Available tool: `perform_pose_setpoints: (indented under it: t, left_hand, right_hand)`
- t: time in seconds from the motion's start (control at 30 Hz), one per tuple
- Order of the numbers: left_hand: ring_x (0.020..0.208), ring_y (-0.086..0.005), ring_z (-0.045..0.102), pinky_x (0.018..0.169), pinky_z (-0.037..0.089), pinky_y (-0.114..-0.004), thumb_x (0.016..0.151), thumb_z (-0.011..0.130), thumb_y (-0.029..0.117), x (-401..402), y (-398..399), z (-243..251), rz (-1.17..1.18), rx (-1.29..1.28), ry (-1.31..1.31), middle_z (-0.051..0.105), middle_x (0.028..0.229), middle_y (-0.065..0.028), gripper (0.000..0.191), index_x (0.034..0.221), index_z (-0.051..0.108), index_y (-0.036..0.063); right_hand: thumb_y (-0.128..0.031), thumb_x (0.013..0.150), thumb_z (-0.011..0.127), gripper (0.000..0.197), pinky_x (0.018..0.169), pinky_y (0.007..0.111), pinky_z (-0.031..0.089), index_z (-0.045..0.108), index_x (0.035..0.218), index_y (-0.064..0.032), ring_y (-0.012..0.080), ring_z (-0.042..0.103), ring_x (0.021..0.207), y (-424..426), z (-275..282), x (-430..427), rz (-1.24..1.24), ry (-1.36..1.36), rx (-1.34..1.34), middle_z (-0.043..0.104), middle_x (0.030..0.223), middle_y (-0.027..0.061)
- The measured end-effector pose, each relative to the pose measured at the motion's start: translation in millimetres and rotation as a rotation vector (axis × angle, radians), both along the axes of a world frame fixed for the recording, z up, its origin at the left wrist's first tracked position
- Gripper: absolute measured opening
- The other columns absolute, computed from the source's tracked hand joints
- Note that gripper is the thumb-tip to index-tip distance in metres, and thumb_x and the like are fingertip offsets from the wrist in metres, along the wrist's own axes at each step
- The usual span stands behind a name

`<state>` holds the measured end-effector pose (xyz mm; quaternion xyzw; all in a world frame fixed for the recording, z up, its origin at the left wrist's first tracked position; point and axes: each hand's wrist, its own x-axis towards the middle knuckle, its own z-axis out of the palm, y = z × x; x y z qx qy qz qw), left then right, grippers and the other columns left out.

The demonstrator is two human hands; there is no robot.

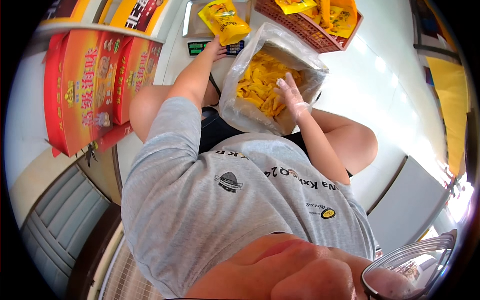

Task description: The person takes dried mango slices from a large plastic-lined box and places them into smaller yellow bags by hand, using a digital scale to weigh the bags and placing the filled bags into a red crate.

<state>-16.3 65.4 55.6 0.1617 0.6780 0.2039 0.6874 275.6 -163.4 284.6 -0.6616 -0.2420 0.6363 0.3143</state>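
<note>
My bare left hand [216, 50] is at the near edge of a yellow mango pouch [227, 23], over the keypad of a digital scale [237, 47]. Its fingers are apart; whether one touches the pouch is unclear. The pouch rests on the scale's metal pan [190, 23]. Above an open box with a clear plastic liner [234, 80], my right hand [291, 95] wears a thin transparent glove. Its fingers are spread and I see nothing in them. Yellow dried mango slices [260, 84] lie inside the box, between my legs.
A red-brown plastic basket [300, 28] holding several yellow pouches [342, 18] stands beyond the box. Red gift cartons [80, 90] are at my left, under a shelf [93, 28]. A grey panel [408, 198] is to the right on the pale tiled floor [360, 78].
</note>
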Motion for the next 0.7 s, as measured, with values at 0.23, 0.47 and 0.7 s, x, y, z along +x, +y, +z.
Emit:
perform_pose_setpoints:
  t: [0.23,0.47,0.7]
  left_hand:
    - [0.064,-0.0195,0.062,0.063,0.058,-0.034,0.103,0.052,0.025,0.4,83.7,72.8,0.33,0.156,-0.346,0.06,0.07,-0.0067,0.026,0.086,0.056,0.0059]
    - [0.089,-0.0162,0.066,0.077,0.054,-0.03,0.104,0.049,0.025,26.6,34.9,353.7,-0.344,0.325,-0.267,0.068,0.097,-0.0067,0.022,0.099,0.06,0.0072]
    - [0.114,-0.0246,0.067,0.096,0.056,-0.039,0.105,0.049,0.028,43.6,-134.5,483.8,-0.534,0.391,-0.458,0.068,0.118,-0.0132,0.038,0.126,0.06,-0.0017]
  right_hand:
    - [-0.05,0.101,0.058,0.066,0.11,0.036,0.04,0.056,0.139,0.0041,0.0289,0.058,0.128,13.3,5.4,6.5,0.176,-0.15,0.254,0.065,0.133,0.02]
    - [-0.03,0.088,0.076,0.056,0.11,0.042,0.042,0.059,0.134,-0.0022,0.0395,0.056,0.128,26.6,52.7,10.5,0.246,-0.492,0.62,0.06,0.136,0.0215]
    - [-0.016,0.071,0.09,0.063,0.11,0.05,0.042,0.058,0.125,-0.0064,0.046,0.047,0.133,32.9,134.8,27.1,0.055,-0.742,1.457,0.042,0.15,0.0271]
